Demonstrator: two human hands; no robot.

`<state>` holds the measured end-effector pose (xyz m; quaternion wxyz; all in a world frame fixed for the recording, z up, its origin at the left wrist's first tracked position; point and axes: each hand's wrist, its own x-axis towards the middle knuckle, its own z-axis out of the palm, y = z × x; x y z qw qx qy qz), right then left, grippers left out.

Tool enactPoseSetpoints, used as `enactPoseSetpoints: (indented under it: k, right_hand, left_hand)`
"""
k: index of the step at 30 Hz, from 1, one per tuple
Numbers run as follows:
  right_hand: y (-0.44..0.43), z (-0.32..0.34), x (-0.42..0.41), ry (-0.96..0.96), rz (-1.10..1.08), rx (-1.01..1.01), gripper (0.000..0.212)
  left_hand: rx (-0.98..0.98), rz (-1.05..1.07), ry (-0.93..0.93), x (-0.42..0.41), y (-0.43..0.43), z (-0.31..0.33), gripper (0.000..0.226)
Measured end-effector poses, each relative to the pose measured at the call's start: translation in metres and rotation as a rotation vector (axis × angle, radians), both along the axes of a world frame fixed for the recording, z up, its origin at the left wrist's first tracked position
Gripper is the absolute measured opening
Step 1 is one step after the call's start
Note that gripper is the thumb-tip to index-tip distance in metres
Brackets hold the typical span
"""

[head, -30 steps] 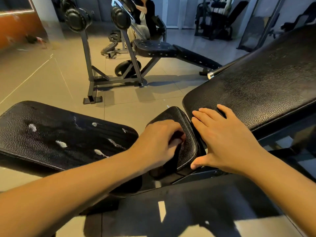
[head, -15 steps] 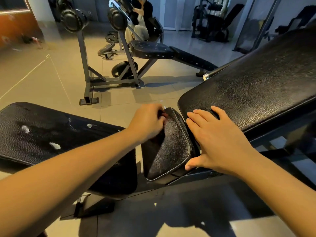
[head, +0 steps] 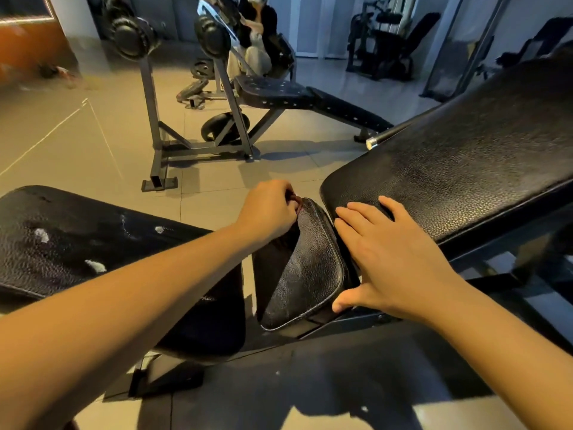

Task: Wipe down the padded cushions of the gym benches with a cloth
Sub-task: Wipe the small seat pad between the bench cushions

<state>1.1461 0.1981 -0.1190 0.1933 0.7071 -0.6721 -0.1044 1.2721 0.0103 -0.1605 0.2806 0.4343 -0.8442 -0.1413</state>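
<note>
Left fingers (head: 286, 209) on small cushion (head: 310, 274), far edge

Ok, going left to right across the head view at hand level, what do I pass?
smeared flat bench cushion → left hand, curled at the small pad's top edge → small seat cushion → right hand, laid flat → inclined back cushion
</note>
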Motion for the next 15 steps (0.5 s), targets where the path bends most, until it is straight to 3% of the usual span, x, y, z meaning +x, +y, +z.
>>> enactPoseSetpoints:
  k: [3, 8, 13, 15]
  right_hand:
    - [0.0, 0.001, 0.0, -0.004, -0.007, 0.01, 0.127]
    - [-0.002, 0.0, -0.002, 0.008, -0.001, 0.002, 0.125]
    - [0.0, 0.0, 0.0, -0.003, -0.001, 0.014, 0.126]
    - [0.0, 0.0, -0.001, -0.005, -0.003, 0.017, 0.126]
  left_hand:
    - [-0.029, -0.078, 0.021, 0.012, 0.03, 0.002, 0.017]
    - [-0.105, -0.441, 0.02, 0.054, 0.089, 0.0, 0.018]
    - [-0.025, -0.054, -0.148, 0.034, 0.009, -0.013, 0.015]
    - [-0.076, -0.039, -0.245, 0.033, 0.008, -0.011, 0.016]
